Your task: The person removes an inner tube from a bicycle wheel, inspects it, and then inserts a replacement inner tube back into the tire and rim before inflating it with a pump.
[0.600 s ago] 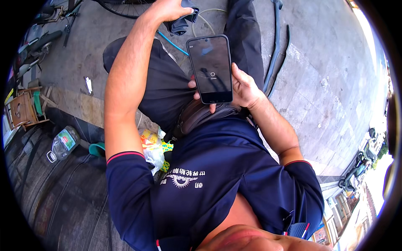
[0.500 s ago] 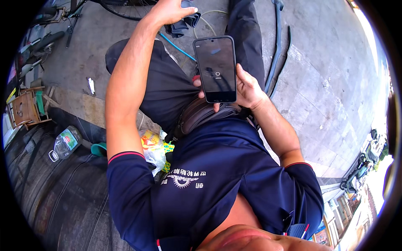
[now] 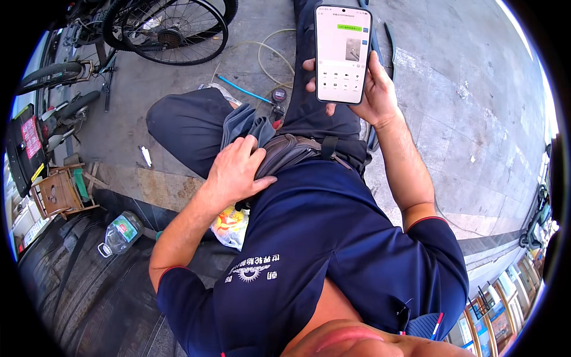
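Black-edged, one phone (image 3: 341,65) points up at upper centre, long axis nearly vertical, gripped by the right hand (image 3: 381,94); left of centre, the left hand (image 3: 235,169) clutches one rubber bundle (image 3: 241,124).

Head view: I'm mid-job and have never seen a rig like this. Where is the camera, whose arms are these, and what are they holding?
No machine here: these are one person's two bare hands. The camera is the left of two worn on the head, looking down, so the wearer's navy shirt fills the lower part. Its wide fisheye lens bends straight edges near the rim. Picture left is the person's left.

The right hand holds a phone with its screen lit. The left hand grips a folded dark strip over the lap.

On the grey paved floor lie a looped pale hose and a small white object. Spoked wheels show at the top.
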Motion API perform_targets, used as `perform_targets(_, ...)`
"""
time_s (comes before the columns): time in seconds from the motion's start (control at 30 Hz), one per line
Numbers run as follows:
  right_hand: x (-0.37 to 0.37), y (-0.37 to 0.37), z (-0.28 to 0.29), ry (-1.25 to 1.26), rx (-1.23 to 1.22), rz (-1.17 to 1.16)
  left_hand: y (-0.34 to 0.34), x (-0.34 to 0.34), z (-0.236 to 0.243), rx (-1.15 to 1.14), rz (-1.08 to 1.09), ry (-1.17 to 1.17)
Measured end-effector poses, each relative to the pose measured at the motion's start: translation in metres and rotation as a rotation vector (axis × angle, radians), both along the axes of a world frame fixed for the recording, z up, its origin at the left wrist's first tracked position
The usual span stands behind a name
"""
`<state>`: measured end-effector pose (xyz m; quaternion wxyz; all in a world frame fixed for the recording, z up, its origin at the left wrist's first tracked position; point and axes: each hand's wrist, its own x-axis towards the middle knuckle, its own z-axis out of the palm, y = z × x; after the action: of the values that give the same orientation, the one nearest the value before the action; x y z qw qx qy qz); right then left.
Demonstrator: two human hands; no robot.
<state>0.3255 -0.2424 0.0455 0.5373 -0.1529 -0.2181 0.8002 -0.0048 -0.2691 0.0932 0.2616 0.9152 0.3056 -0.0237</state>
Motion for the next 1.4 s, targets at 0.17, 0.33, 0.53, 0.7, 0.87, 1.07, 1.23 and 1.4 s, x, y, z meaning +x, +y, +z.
perform_targets(0.17, -0.005, -0.012, 0.009, 0.055, 0.027, 0.037, -0.023, 0.005, -0.010, 0.107, 0.114, 0.074)
perform_targets(0.33, -0.021, -0.024, 0.017, 0.090, 0.057, 0.034, -0.015, 0.014, -0.015, 0.085, 0.063, 0.121)
perform_targets(0.53, -0.047, -0.067, 0.034, -0.285, 0.054, 0.026, -0.016, 0.032, 0.004, 0.005, 0.006, -0.029)
perform_targets(0.7, -0.081, -0.110, 0.006, -0.547, 0.252, -0.029, 0.000, 0.007, -0.027, -0.161, 0.211, -0.087)
perform_targets(0.87, -0.104, -0.107, 0.000, -0.835, 0.577, -0.053, 0.007, -0.007, -0.031, -0.204, 0.044, -0.131)
perform_targets(1.07, -0.094, -0.125, -0.008, -1.470, 1.148, 0.067, -0.002, -0.005, -0.045, -0.081, 0.022, -0.131)
perform_targets(1.23, -0.111, -0.134, 0.009, -1.972, 1.403, 0.193, -0.005, -0.001, -0.041, -0.022, -0.003, -0.083)
perform_targets(1.4, -0.144, -0.120, -0.007, -2.315, 1.636, 0.397, -0.003, -0.004, -0.041, 0.116, -0.026, -0.059)
